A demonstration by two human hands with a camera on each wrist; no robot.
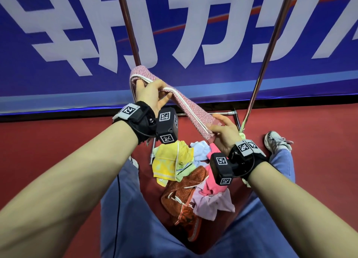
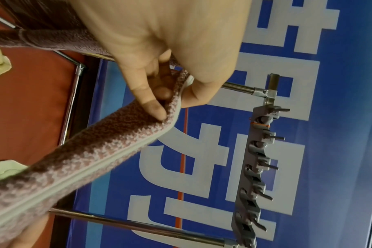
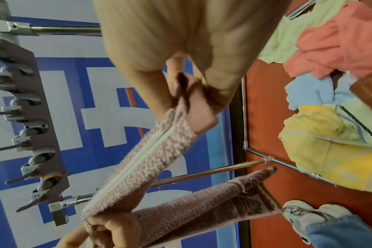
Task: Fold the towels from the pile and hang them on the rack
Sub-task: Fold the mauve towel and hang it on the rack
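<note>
Head view. Pink towel (image 1: 174,101), folded to a narrow band with a white edge stripe, held taut in the air between both hands, above the towel pile (image 1: 191,178) on the red floor (image 1: 58,151) between the person's feet. Left hand (image 1: 152,95): raised high, grip curled round the upper end of the band. Right hand (image 1: 224,132): lower, grip pinching the lower end. Rack uprights (image 1: 261,73) rise either side against the blue banner (image 1: 193,35).

Left wrist view. Left-hand fingertips (image 2: 157,114) and thumb pinch the towel's folded edge; a row of metal clips (image 2: 257,167) crosses the rack top.

Right wrist view. Right-hand fingers (image 3: 219,94) clamp the towel end; the remainder hangs doubled past the left hand.

Judgement: fold appears finished, hanging is the step in hand. Keep the band taut and edges aligned, level both hands, then lift to the clips; slack risks the fold opening.
</note>
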